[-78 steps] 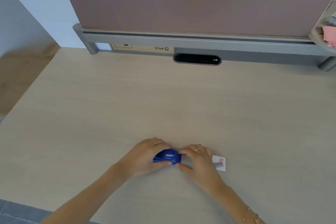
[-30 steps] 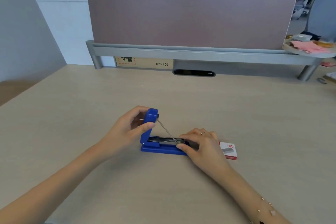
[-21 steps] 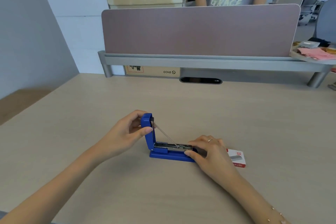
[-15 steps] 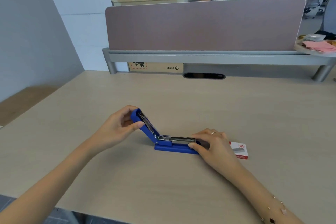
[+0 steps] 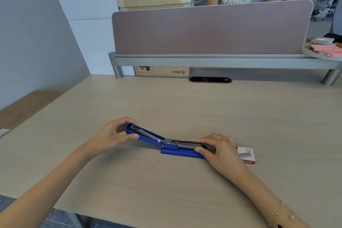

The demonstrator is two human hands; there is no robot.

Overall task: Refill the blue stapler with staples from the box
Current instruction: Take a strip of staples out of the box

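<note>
My left hand (image 5: pixel 112 138) pinches the swung-back lid of the blue stapler (image 5: pixel 166 143) at frame centre; my right hand (image 5: pixel 219 149) presses its base onto the worktop (image 5: pixel 166 181). Magazine lies exposed. The staple box (image 5: pixel 247 154), lower right, I judge untouched; loading and closing remain.

Stapler (image 5: pixel 182 151): on the tabletop (image 5: pixel 166 105), near its front edge.
Staple box (image 5: pixel 247 154): just right of the stapler.
Left hand (image 5: pixel 111 136): at the stapler's left end.
Right hand (image 5: pixel 221 151): on its right end, between stapler and box.
</note>
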